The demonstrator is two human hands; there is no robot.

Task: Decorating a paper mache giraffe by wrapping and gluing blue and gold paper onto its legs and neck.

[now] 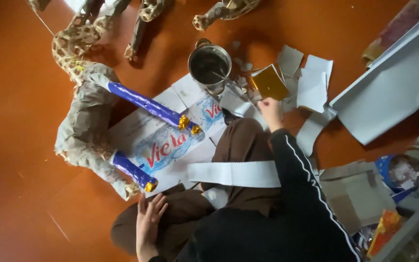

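Two hands are in view: our right hand (271, 107) reaches out to the gold foil sheet (269, 83) at about one o'clock from our knee, its fingers closed on the sheet's near edge, while our left hand (148, 221) rests flat on our left leg at seven o'clock, fingers loose and holding nothing. The foil lies on the orange floor (15, 97) just at three o'clock of the metal pot (209, 65), with a papier-mâché animal figure (93, 121) at nine o'clock on flattened cardboard (170, 140).
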